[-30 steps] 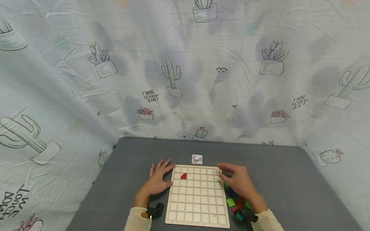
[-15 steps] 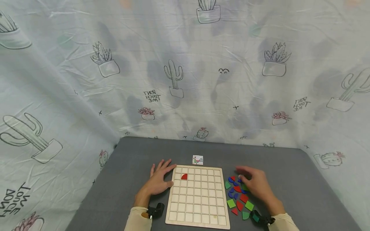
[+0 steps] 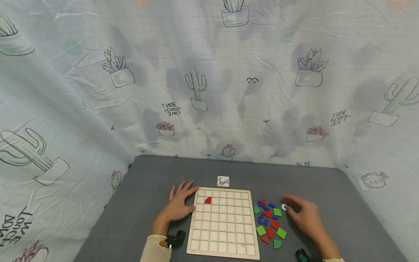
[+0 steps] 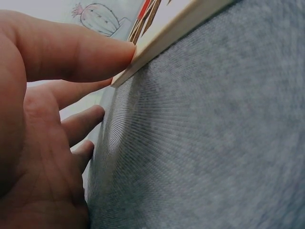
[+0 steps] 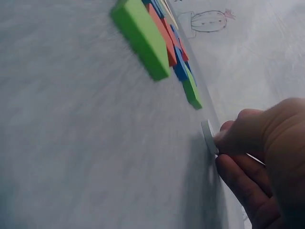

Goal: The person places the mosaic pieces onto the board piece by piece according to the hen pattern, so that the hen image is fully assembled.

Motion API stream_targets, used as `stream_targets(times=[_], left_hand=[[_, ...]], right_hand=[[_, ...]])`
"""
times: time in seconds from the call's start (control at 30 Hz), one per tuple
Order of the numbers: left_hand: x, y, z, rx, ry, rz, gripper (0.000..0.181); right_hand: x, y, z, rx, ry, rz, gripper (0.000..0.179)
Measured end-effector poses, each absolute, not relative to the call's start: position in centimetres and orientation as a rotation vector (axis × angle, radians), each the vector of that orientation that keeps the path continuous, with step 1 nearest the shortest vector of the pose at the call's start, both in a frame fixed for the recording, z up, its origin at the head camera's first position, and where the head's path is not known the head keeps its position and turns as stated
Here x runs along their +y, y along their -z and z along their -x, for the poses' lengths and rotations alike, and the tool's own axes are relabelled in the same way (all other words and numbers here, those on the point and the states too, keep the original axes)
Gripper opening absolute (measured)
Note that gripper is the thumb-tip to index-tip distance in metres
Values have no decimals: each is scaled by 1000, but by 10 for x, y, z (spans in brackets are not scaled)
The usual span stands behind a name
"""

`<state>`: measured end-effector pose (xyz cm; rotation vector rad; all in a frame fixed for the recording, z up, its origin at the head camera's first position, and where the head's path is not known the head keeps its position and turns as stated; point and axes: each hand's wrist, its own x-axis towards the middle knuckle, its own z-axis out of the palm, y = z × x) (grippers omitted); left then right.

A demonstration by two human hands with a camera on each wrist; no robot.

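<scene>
A wooden grid board (image 3: 226, 256) lies on the grey table, with a red quarter-circle piece (image 3: 208, 200) in a cell near its upper left. My left hand (image 3: 178, 206) rests at the board's left side, fingers spread, thumb and index fingertip touching the edge; the left wrist view shows the thumb (image 4: 95, 55) against the wooden rim. To the right of the coloured pieces, my right hand (image 3: 306, 214) pinches a small white disc (image 3: 284, 207) with a dark centre. Close to the table, the right wrist view has the disc (image 5: 208, 137) on edge at the fingertips.
Several flat red, blue and green pieces (image 3: 270, 233) lie scattered between the board and my right hand. A small printed card (image 3: 223, 181) with a gridded picture sits just beyond the board. A cactus-print curtain (image 3: 226, 91) hangs behind and beside the table.
My right hand has moved from the board's right edge out past the coloured pieces, uncovering them, and the white disc has shifted right with it. The left hand has stayed in place.
</scene>
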<state>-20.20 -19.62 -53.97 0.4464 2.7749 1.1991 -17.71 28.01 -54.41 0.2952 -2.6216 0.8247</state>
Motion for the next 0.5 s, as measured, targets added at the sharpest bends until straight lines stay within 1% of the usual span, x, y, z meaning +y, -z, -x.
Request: stream_targets(times=[0.33, 0.5], left_hand=[[-197, 541, 201, 2767, -1213, -433, 73], [-197, 541, 202, 2761, -1212, -440, 72]], right_hand=[[286, 538, 147, -2692, -832, -240, 33], [283, 536, 144, -2691, -827, -192, 32]])
